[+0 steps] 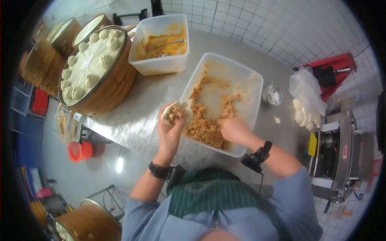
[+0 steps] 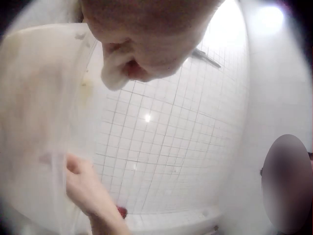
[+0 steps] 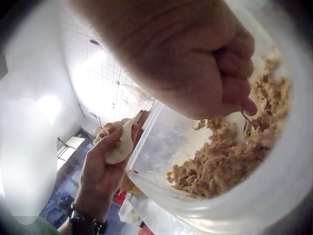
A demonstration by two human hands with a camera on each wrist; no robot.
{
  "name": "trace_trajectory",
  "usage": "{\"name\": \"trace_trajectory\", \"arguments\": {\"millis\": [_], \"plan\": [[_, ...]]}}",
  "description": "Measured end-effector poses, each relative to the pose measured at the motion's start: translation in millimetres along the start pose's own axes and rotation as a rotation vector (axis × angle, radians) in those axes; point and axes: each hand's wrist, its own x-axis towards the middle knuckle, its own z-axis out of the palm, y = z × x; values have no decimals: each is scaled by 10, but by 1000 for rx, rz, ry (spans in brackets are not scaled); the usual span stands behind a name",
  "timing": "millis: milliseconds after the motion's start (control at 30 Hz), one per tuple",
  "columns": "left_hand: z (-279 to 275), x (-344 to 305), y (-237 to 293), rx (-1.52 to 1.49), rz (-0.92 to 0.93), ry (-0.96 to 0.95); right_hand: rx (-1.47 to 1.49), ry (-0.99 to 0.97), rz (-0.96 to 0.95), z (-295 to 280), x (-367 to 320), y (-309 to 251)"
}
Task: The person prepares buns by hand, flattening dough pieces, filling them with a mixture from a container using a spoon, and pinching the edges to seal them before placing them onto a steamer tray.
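Note:
My left hand (image 1: 170, 134) holds a round dough wrapper (image 3: 125, 142) with a mound of meat filling (image 1: 175, 114) in it, the thumb lying over the filling. It is beside the left wall of a wide clear plastic tub (image 1: 225, 60). Inside that tub, ground filling (image 1: 205, 128) is heaped toward the near side. My right hand (image 1: 235, 131) is over the tub with its fingers curled round a thin metal utensil (image 3: 246, 118). The utensil's lower end is down in the filling, so its shape is hidden.
A bamboo steamer (image 1: 108, 94) with several pleated buns stands at left. Behind is a second plastic tub (image 1: 159, 68) with orange-stained contents and a spoon. A small metal bowl (image 1: 272, 94), dough pieces (image 1: 303, 114) under a plastic bag and a machine (image 1: 341, 150) are at right.

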Motion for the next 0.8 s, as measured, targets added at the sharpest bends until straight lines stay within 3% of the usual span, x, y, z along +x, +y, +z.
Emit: {"name": "trace_trajectory", "arguments": {"millis": [133, 300, 367, 433, 533, 633, 700, 733, 800], "plan": [[17, 10, -11, 13, 34, 0, 137, 59, -11, -30, -92, 39], [-12, 28, -26, -86, 3, 20, 662, -29, -12, -156, -286, 52], [-54, 61, -12, -234, -142, 40, 724, -5, -15, -280, -375, 6], [-85, 61, 65, -261, -165, 10, 780, 27, -16, -418, -440, -40], [-51, 33, 188, -343, -216, -22, 755, 53, 52, -548, -527, -88], [-79, 7, 113, -437, -244, 13, 557, 91, -28, -592, -465, -182], [-117, 0, 51, -487, -243, 57, 204, -13, -41, -560, -366, -212], [-130, -20, 35, -476, -234, 90, 203, -15, -46, -500, -333, -197], [-147, -45, 25, -465, -226, 131, 49, 119, -71, -366, -277, -171]]}}
